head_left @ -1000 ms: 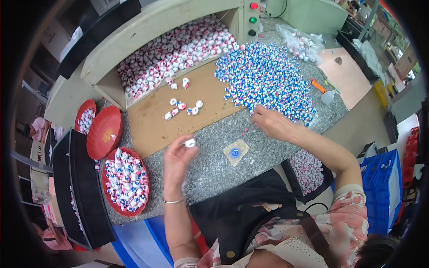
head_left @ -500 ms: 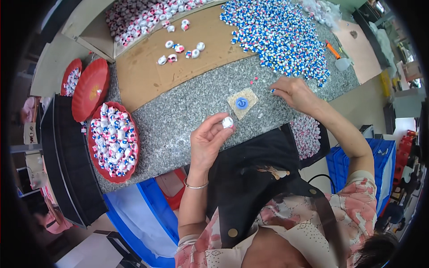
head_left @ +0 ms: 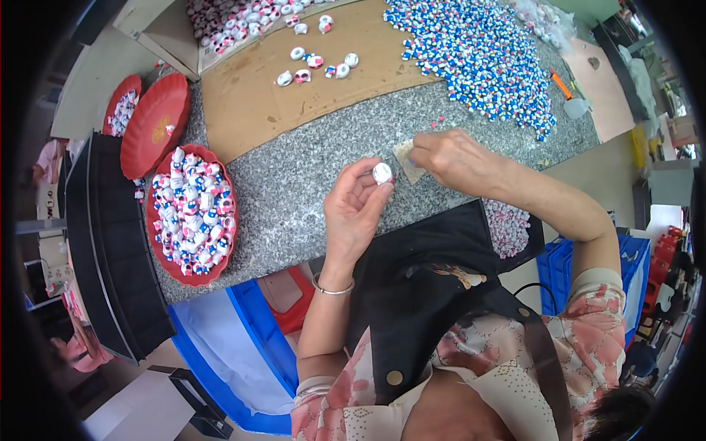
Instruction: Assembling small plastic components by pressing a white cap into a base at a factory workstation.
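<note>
While left hand (head_left: 353, 209) pinches white piece (head_left: 382, 173) | right hand (head_left: 452, 158) at beige pad (head_left: 403, 153) | (can't tell its grip)

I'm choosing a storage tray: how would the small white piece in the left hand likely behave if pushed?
The white piece would probably roll, since its visible side looks rounded. It is likely light, being small enough for a pinch grip by the left hand. It may be stiff: its outline looks undented there.

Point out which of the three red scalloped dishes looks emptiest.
The middle red scalloped dish: just one small pale piece shows in it. The nearest dish is heaped with white, blue and pink pieces; the farthest dish holds a smaller pile.
</note>
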